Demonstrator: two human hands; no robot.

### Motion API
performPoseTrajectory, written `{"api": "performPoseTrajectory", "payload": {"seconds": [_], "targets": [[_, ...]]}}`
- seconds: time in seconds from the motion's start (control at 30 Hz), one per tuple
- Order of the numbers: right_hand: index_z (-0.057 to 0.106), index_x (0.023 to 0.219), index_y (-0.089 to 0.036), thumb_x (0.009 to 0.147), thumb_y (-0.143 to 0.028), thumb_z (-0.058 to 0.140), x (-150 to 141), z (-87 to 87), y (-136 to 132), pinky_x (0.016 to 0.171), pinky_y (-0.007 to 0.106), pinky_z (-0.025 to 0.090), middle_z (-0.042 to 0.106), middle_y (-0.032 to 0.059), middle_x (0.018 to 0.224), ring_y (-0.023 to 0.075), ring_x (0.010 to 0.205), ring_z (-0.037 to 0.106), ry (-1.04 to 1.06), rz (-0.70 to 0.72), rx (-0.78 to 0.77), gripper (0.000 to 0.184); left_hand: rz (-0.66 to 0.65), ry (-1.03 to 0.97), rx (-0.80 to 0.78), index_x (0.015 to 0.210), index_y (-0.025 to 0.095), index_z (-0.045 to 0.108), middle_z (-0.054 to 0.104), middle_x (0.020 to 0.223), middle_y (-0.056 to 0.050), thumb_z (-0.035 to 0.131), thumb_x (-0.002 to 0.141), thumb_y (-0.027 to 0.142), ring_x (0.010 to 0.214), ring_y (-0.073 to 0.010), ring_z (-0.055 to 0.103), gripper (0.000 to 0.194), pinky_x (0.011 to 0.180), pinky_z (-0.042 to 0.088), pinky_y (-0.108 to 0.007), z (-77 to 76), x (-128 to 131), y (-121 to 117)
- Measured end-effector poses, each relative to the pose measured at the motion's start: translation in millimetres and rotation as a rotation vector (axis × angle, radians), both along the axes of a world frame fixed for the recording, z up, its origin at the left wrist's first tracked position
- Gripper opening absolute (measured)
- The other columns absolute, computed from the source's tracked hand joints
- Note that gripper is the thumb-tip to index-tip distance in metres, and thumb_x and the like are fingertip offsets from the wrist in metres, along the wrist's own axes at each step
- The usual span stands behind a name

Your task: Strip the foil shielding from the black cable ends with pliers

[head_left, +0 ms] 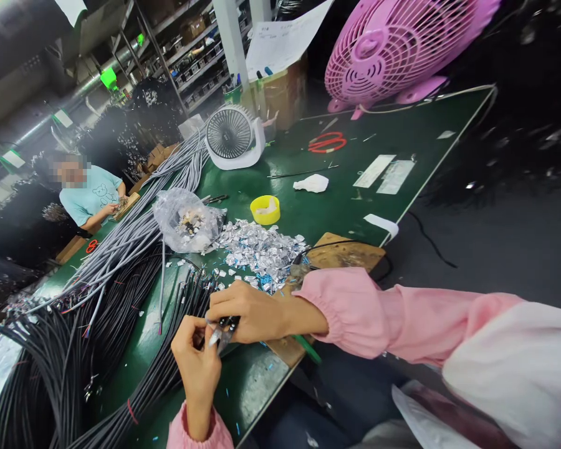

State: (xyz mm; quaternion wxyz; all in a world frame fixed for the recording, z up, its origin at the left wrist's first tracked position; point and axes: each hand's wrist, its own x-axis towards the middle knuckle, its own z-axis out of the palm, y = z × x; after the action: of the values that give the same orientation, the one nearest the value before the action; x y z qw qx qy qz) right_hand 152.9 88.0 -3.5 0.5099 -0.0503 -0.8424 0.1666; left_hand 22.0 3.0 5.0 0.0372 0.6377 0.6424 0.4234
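Note:
My right hand [250, 312], in a pink sleeve, is closed around small snips [224, 332] with black handles and metal blades. My left hand [197, 355] is pinched shut right beside the blades. A small silvery-white bit shows at its fingertips, but what the fingers hold is mostly hidden. Just beyond both hands lies a bundle of black cables [163, 352], tied with a red band. A heap of silver foil scraps [262, 249] with blue bits spreads beyond my right hand.
Grey cables [135, 215] run along the table's left side. A plastic bag of scraps [187, 221], a yellow ring-shaped dish [265, 211] and a small white fan [234, 137] stand farther back. A pink fan [383, 56] is at the far edge. Another person [93, 193] works across the table.

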Motion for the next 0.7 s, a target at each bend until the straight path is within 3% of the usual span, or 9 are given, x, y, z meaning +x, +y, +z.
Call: {"api": "performPoseTrajectory", "payload": {"seconds": [0.13,0.23,0.3,0.4,0.47,0.7], "targets": [[0.064,0.069,-0.012,0.076,-0.019,0.056,0,9.7,2,0.05,0.018,0.036,0.056,0.0008,0.06,0.0069,0.052,0.046,0.125,-0.008,-0.404,0.013,0.018,-0.028,0.007,0.058,0.018,0.054,0.053,0.051,0.001,0.044,0.083,0.029,0.046,-0.0107,0.046,0.03,0.044,0.034,-0.021,3.4,-2,0],[0.065,0.07,-0.011,0.077,-0.021,0.056,1,15.4,5,0.05,0.018,0.034,0.056,0.0001,0.061,0.0067,0.053,0.044,0.026,0.004,-0.646,0.016,-0.04,-0.04,-0.012,0.056,0.018,0.052,0.052,0.053,0.0,0.039,0.086,0.029,0.049,-0.0111,0.049,0.034,0.047,0.037,-0.021,5.8,-4,-1],[0.065,0.069,-0.01,0.078,-0.026,0.055,1,15.4,7,0.05,0.019,0.032,0.054,-0.0007,0.059,0.007,0.053,0.043,-0.095,0.1,-0.748,0.021,-0.074,-0.041,-0.015,0.056,0.018,0.05,0.05,0.051,0.001,0.038,0.087,0.029,0.048,-0.0108,0.048,0.036,0.046,0.037,-0.021,6.6,-5,-3],[0.063,0.065,-0.01,0.079,-0.035,0.054,-1,11.6,8,0.048,0.018,0.029,0.047,-0.0029,0.056,0.0067,0.052,0.039,-0.196,0.25,-0.82,0.03,-0.088,-0.032,-0.002,0.055,0.019,0.049,0.05,0.051,0.001,0.038,0.087,0.029,0.048,-0.0108,0.048,0.035,0.046,0.038,-0.02,6.6,-6,-4],[0.061,0.064,-0.01,0.077,-0.035,0.056,-2,9.8,8,0.048,0.018,0.028,0.045,-0.0036,0.055,0.0064,0.052,0.037,-0.182,0.275,-0.825,0.029,-0.08,-0.031,-0.001,0.056,0.019,0.051,0.052,0.052,0.001,0.039,0.086,0.028,0.049,-0.0111,0.049,0.034,0.047,0.039,-0.021,5.4,-6,-4],[0.062,0.063,-0.011,0.074,-0.021,0.057,-3,15.8,2,0.049,0.018,0.031,0.05,-0.0029,0.054,0.0064,0.05,0.039,-0.13,0.14,-0.828,0.016,-0.002,-0.002,0.067,0.073,0.016,0.064,0.062,0.064,-0.003,0.056,0.078,0.028,0.056,-0.0134,0.057,0.015,0.051,0.044,-0.023,2.0,0,-5]]}}
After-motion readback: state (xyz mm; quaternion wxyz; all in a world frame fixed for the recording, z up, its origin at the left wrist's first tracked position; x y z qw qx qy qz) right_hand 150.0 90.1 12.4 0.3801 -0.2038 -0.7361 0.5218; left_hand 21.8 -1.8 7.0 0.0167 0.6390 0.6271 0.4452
